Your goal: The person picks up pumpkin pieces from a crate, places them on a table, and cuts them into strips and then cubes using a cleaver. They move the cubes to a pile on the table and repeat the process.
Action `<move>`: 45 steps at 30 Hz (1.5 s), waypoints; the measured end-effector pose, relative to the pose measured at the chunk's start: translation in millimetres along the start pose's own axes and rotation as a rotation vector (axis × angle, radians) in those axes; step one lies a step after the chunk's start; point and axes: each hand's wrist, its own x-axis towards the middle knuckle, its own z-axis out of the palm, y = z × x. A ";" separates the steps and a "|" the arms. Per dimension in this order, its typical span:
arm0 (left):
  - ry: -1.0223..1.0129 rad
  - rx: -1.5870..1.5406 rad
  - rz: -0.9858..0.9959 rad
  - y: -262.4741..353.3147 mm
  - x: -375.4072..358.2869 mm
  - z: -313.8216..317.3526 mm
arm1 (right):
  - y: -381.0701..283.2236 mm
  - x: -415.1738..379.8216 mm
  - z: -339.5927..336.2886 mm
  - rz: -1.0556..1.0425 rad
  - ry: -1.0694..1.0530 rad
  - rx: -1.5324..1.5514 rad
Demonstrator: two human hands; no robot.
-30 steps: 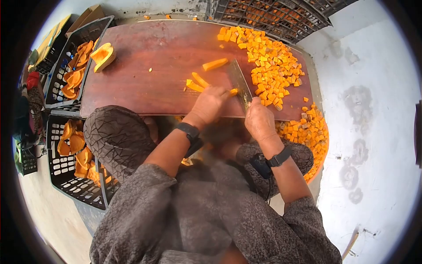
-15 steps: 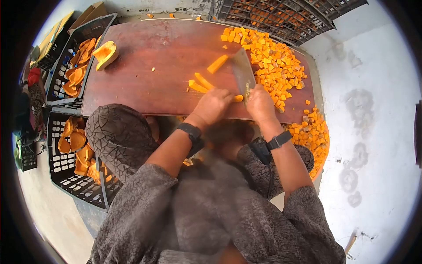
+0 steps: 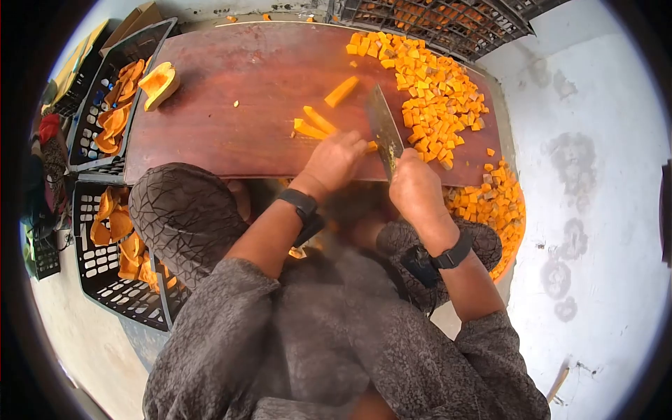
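Note:
My left hand (image 3: 334,159) is closed on a pumpkin strip (image 3: 372,147), whose orange end pokes out past the fingertips near the board's front edge. In my right hand (image 3: 416,185) is the handle of a cleaver (image 3: 383,126). Its wide blade stands just right of the strip's end and points away from me. Beyond my left hand lie two more strips (image 3: 319,120) side by side and a thicker pumpkin stick (image 3: 341,92). To the right of the blade spreads a heap of pumpkin cubes (image 3: 437,98).
The reddish-brown board (image 3: 224,133) carries a hollowed pumpkin piece (image 3: 159,85) at its far left. Black crates (image 3: 133,308) with pumpkin pieces stand on the left. More cubes fill an orange-rimmed tub (image 3: 521,231) below the board's right end. Stacked crates (image 3: 490,35) lean at the back.
The view has shifted slightly. The cleaver has turned a little and its handle sits lower; less of the strip's end shows beside my left fingers. My left hand keeps its hold.

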 end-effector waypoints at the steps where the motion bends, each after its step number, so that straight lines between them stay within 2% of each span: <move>1: -0.004 -0.005 0.000 -0.4 0.8 0.9 | 2.0 4.3 5.6 -0.024 -0.003 -0.007; 6: -0.006 -0.045 0.021 -0.6 1.5 -3.7 | -2.9 33.1 27.0 0.011 -0.003 -0.046; 9: -0.015 -0.051 0.027 -2.5 1.0 -4.4 | -1.7 55.0 36.1 -0.004 0.084 -0.072; 11: 0.022 -0.062 0.041 -3.3 0.2 -4.4 | 9.5 62.4 38.5 0.075 0.135 -0.023; 15: 0.105 -0.033 0.060 -1.9 -0.2 2.1 | 15.1 40.8 18.4 0.099 0.146 0.041; 19: 0.040 -0.009 0.042 -4.3 -3.6 9.5 | 0.5 6.4 -2.1 0.091 0.101 0.036; 21: 0.051 -0.011 -0.004 -1.9 -2.9 6.3 | -8.1 -3.4 -6.1 0.077 0.013 0.041; 28: 0.005 -0.034 0.011 -1.6 0.4 2.3 | -1.6 16.0 17.4 -0.003 -0.025 0.051; 30: 0.115 -0.074 0.037 2.1 4.4 -2.9 | -9.0 32.8 23.7 0.087 -0.060 -0.037; 34: 0.054 -0.089 0.060 0.4 3.5 -8.4 | -0.7 51.7 38.5 0.059 0.032 0.000; 36: 0.092 -0.069 0.058 0.6 3.0 -6.0 | 5.9 52.4 34.0 0.097 0.155 0.055; 38: 0.096 -0.064 0.056 -2.5 0.9 -1.4 | 11.2 47.3 26.8 0.177 0.136 0.045; 42: 0.097 -0.087 0.012 1.0 0.5 1.3 | -3.8 22.2 -1.0 0.162 0.122 0.072; 44: 0.072 -0.092 0.015 -0.4 0.1 1.6 | -14.5 9.1 -6.0 0.090 0.056 0.110; 45: 0.043 -0.093 0.014 -0.8 -0.6 0.5 | -10.9 4.8 -2.8 -0.049 0.022 0.038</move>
